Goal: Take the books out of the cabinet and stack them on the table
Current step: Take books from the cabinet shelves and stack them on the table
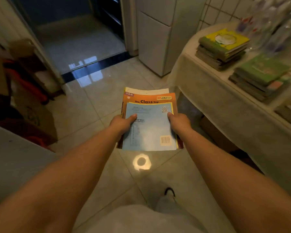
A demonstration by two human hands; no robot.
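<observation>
Gripping the books [149, 125] with both hands, left [123, 122] and right [179, 122], I see the bench [213, 91] lies rightward, nearer my right hand.

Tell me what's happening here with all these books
A person is carrying a small pile of books over the tiled floor, left hand and right hand gripping its sides with thumbs on the pale blue top cover. To their right, a cloth-covered table already holds two stacks, one topped by a yellow book, one by a green book. The carried pile isn't on the table yet.
</observation>
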